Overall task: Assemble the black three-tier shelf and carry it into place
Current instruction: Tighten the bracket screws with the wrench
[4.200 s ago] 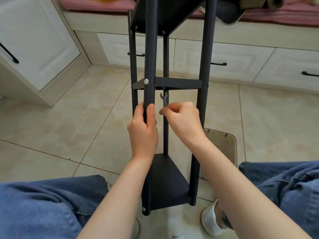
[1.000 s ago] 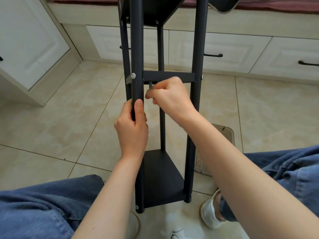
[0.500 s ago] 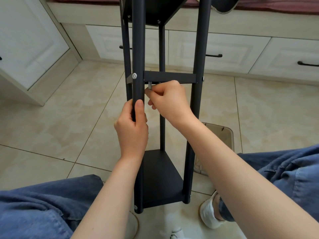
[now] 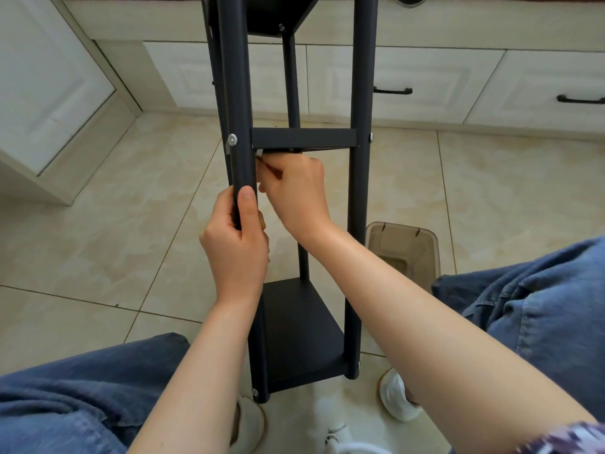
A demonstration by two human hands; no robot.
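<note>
The black three-tier shelf (image 4: pixel 357 198) stands upright on the tiled floor between my knees, its bottom tier (image 4: pixel 301 335) low in the middle. My left hand (image 4: pixel 237 244) grips the front left post below the middle tier (image 4: pixel 302 137). My right hand (image 4: pixel 294 194) reaches between the posts and pinches a small grey wrench (image 4: pixel 259 153), whose tip shows just under the middle tier's left corner beside the post. A silver screw head (image 4: pixel 232 139) sits on the outside of that post. The top tier is cut off by the frame's upper edge.
White cabinets with black handles (image 4: pixel 393 91) run along the back, and a white cabinet (image 4: pixel 49 93) juts out at left. A brownish translucent bin (image 4: pixel 404 253) stands right of the shelf. My knees in blue jeans and white shoes (image 4: pixel 396 399) flank the shelf's base.
My right hand has shifted the wrench up from mid-post to the underside of the middle tier's left corner and keeps working there. My left hand stays on the post.
</note>
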